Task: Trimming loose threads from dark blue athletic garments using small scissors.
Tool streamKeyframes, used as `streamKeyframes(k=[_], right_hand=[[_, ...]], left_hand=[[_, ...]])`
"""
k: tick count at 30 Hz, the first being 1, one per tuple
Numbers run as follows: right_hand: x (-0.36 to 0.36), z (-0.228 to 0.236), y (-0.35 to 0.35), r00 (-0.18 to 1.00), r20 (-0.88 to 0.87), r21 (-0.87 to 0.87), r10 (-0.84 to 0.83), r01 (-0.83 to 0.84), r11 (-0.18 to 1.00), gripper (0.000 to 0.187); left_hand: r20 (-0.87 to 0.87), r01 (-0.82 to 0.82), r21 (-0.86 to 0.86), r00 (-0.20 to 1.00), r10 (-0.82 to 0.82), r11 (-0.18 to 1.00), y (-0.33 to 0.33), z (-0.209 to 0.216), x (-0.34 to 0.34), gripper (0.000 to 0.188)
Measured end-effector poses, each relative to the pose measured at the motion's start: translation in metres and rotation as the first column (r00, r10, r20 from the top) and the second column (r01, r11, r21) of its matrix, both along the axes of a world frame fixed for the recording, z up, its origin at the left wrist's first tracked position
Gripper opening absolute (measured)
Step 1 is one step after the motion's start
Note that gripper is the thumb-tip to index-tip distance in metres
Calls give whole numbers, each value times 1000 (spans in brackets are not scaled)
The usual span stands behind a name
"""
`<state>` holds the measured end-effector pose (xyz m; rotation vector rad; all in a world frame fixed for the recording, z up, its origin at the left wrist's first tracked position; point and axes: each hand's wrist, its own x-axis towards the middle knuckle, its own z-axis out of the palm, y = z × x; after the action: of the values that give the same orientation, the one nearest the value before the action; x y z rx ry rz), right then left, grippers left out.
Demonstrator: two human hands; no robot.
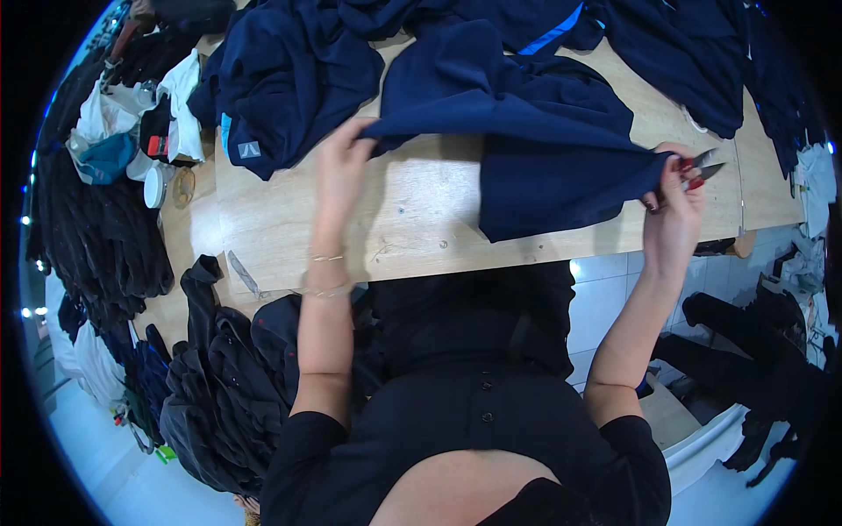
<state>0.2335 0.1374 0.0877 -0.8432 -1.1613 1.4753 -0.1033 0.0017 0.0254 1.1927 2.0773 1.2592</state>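
A navy blue garment [553,175] is stretched between my two hands above the table, one edge pulled nearly straight. My left hand [345,158] pinches its left end between thumb and fingers. At the right end, my right hand [674,188] grips the cloth. The same hand also holds small red-handled thread snips [702,168], their blades pointing away to the right. Part of the garment hangs down toward the table's front edge, and the rest lies bunched behind.
More navy garments lie on the wooden table [421,210], one with a grey patch [250,150] to the left, another with a bright blue stripe [553,31] at the back. Dark clothes [96,228] are heaped at far left. A white tub [158,186] stands near them.
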Motion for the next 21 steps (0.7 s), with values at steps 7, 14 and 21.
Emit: streamKeyframes(k=[7, 14, 21], right_hand=[[18, -14, 38, 946, 43, 12, -322, 322, 947, 11], [13, -85, 52, 939, 305, -109, -156, 197, 974, 15], [13, -85, 50, 922, 364, -119, -134, 189, 975, 17]], left_hand=[[140, 41, 95, 989, -54, 995, -15, 66, -30, 12], [394, -47, -22, 918, 52, 999, 0, -17, -28, 15], [284, -26, 3, 958, 24, 1000, 6, -16, -17, 15]])
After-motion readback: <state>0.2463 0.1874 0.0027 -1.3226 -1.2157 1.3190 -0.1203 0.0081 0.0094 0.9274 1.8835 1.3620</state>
